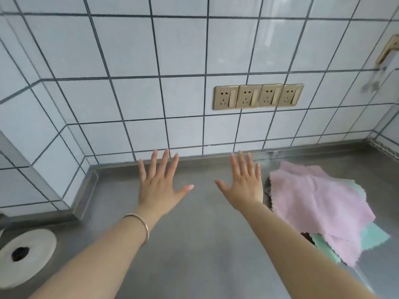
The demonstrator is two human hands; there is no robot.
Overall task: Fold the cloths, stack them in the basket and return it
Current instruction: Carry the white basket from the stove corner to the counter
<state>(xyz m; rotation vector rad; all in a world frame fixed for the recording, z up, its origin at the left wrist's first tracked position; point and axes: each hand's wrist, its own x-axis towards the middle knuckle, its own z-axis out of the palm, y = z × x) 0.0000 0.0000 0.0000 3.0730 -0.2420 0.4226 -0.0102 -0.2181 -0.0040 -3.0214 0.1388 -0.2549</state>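
Starting the fold calls for one cloth taken off the heap and laid flat on bare counter. Both hands are spread, palms down, fingers splayed, holding nothing: the left hand (158, 186) sits at centre frame, the right hand (245, 186) just right of it, and whether they touch the steel counter (194, 244) or hover over it cannot be told. The cloths (319, 203) lie in a loose overlapping pile at the right of the frame, pink on top, mint green beneath, with a dark edge showing under their left side. That dark edge may be the basket; it cannot be confirmed, and no basket is otherwise visible.

Recommended procedure:
1. Reach the right hand to the nearest pink corner and pinch only the top layer, so lower cloths stay put.
2. Draw it to the open area at centre frame.
3. Smooth it flat with both palms before matching corners.

Keep clear of the paper roll (23, 253) at lower left.
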